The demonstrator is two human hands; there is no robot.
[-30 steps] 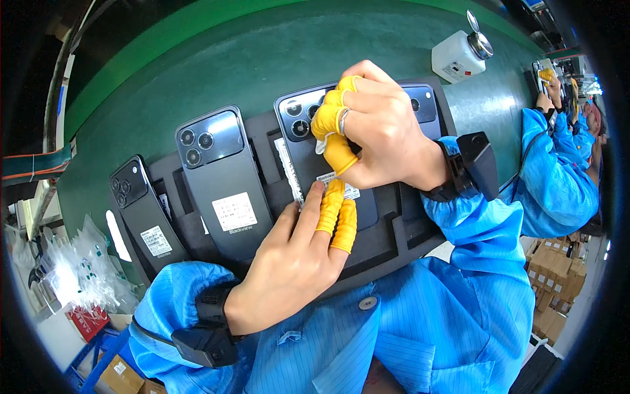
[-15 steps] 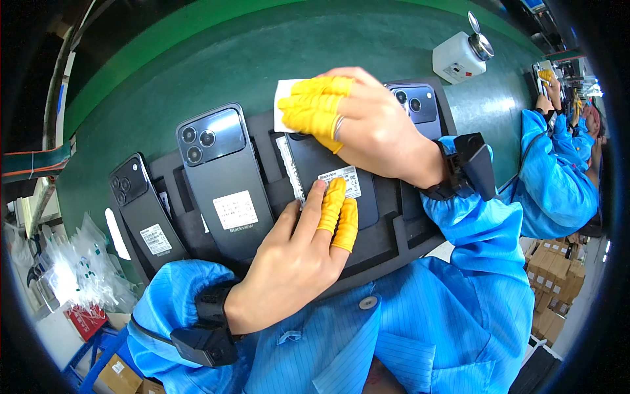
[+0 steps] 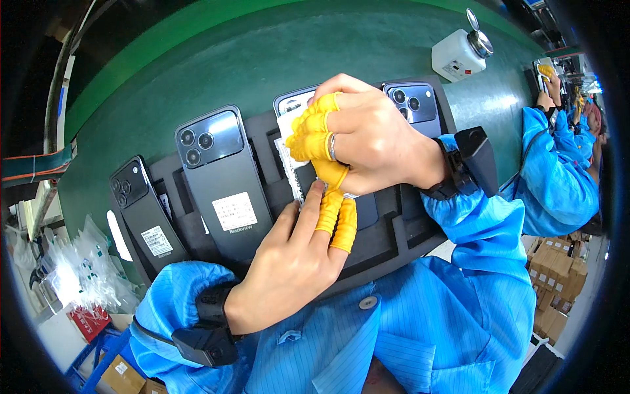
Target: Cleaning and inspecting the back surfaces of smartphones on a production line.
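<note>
My right hand (image 3: pixel 377 134), with yellow finger cots, presses a folded white wipe (image 3: pixel 285 123) onto the back of a dark smartphone (image 3: pixel 367 213). The wipe lies over the phone's upper left side, just below its camera area. My left hand (image 3: pixel 285 272) rests with fingers stretched out on the same phone's lower back, two of them in yellow cots. The fingertips of both hands nearly meet, hiding most of the phone's label. The phone lies face down in a black foam tray (image 3: pixel 392 253).
Left in the tray are two dark phones (image 3: pixel 246 177) (image 3: pixel 139 213) with white labels; another phone (image 3: pixel 412 108) sits at right. Beyond stands a white dispenser bottle (image 3: pixel 456 58), lid up, on the green bench (image 3: pixel 328 39). Plastic bags (image 3: pixel 92 269) hang at left; a blue-sleeved co-worker (image 3: pixel 558 177) works at right.
My right hand has slid the wipe down the phone, toward my left fingertips, uncovering the phone's top edge. My left hand has stayed in place.
</note>
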